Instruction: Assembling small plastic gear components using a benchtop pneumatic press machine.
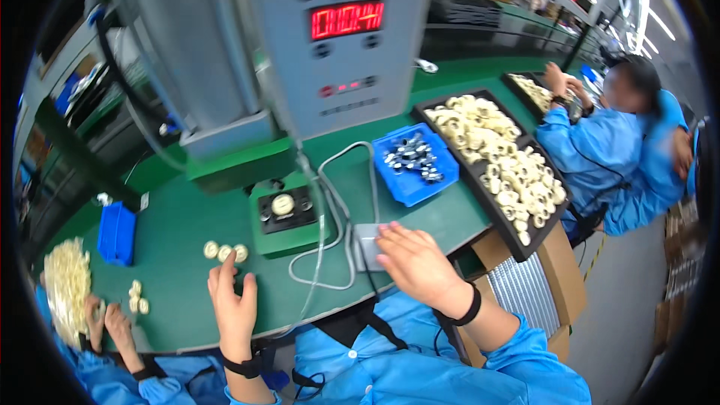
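My left hand (pixel 234 301) reaches over the green bench with its fingers apart and nothing in them. Just beyond its fingertips lie a few cream round plastic parts (pixel 211 249). My right hand (pixel 420 264) is stretched out flat, its fingers over the edge of a small grey box (pixel 367 249); whether it presses down on the box I cannot tell. Between and beyond my hands stands a green fixture with a black top plate (pixel 303 214). One cream round part (pixel 283 205) sits in that plate, below the grey press head (pixel 229 139).
A blue bin of small metal pieces (pixel 411 193) stands right of the fixture, beside black trays (pixel 484 199) of cream parts. A grey cable (pixel 330 285) loops across the bench. Co-workers' hands are at left (pixel 116 326) and far right (pixel 564 82). An empty-looking blue bin (pixel 116 232) stands left.
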{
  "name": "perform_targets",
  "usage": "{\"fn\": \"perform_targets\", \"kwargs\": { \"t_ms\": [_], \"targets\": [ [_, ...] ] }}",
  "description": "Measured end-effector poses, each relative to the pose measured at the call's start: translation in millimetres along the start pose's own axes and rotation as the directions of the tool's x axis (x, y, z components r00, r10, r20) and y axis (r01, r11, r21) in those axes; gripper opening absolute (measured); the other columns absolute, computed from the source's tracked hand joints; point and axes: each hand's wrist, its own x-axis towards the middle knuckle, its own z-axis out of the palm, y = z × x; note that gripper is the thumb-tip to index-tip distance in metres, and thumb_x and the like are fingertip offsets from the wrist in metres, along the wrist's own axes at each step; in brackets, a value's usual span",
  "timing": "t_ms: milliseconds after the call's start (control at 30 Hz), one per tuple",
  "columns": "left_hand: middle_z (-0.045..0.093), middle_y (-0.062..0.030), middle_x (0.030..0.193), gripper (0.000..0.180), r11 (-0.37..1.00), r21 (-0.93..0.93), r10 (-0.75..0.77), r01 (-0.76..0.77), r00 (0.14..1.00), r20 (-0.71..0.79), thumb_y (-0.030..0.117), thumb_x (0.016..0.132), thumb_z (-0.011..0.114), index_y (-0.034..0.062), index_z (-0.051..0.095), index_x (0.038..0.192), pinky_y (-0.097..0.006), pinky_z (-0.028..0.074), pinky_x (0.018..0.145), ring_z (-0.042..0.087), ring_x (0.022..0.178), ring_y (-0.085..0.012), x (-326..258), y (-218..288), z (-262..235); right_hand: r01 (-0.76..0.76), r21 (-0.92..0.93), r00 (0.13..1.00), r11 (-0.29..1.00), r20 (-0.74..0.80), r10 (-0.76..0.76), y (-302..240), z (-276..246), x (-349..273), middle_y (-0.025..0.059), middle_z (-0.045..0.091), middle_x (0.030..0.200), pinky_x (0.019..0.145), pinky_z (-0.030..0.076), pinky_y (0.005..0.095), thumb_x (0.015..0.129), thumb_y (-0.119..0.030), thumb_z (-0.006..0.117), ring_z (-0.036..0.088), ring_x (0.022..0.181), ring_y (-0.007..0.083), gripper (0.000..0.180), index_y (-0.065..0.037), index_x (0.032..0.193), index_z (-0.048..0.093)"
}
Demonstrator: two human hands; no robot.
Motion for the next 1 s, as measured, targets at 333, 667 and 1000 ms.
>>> {"fn": "perform_targets", "kwargs": {
  "t_ms": [333, 667, 1000],
  "targets": [
    [0.056, -0.0128, 0.1, 0.016, 0.994, 0.088, 0.066, -0.058, 0.994, -0.089, 0.001, 0.082, 0.067, 0.0027, 0.056, 0.093, -0.044, 0.042, 0.089, 0.051, 0.098, -0.0341, -12.6, 9.8, 15.1, -0.148, -0.035, 0.95, 0.988, -0.283, 0.132, 88.2, -37.4, 54.1, 0.01, 0.069, 0.09, 0.086, 0.047, 0.0441, 0.083, -0.012, 0.069, 0.059, 0.094, 0.0331, 0.012, -0.006, 0.093, 0.073],
    [0.058, -0.0112, 0.099, 0.016, 0.995, 0.016, 0.104, -0.103, 0.99, -0.098, -0.001, 0.082, 0.066, 0.0027, 0.054, 0.09, -0.04, 0.043, 0.088, 0.051, 0.095, -0.0308, -15.0, 8.8, 12.1, -0.249, -0.234, 0.948, 0.94, 0.138, 0.286, 102.3, -13.4, 90.4, 0.0163, 0.072, 0.097, 0.087, 0.05, 0.0467, 0.079, -0.013, 0.071, 0.062, 0.099, 0.0367, 0.015, -0.004, 0.09, 0.072],
    [0.055, -0.0072, 0.106, 0.041, 0.871, -0.485, -0.134, 0.073, 0.987, -0.093, 0.001, 0.082, 0.071, 0.0005, 0.056, 0.12, -0.028, 0.047, 0.081, 0.055, 0.092, -0.0162, -12.1, 8.2, 11.4, -0.141, 0.271, 0.964, 0.952, -0.182, 0.195, 81.9, -48.3, 56.6, 0.0142, 0.069, 0.1, 0.08, 0.053, 0.0387, 0.085, -0.011, 0.074, 0.067, 0.088, 0.0301, 0.028, 0.001, 0.109, 0.066]
  ]
}}
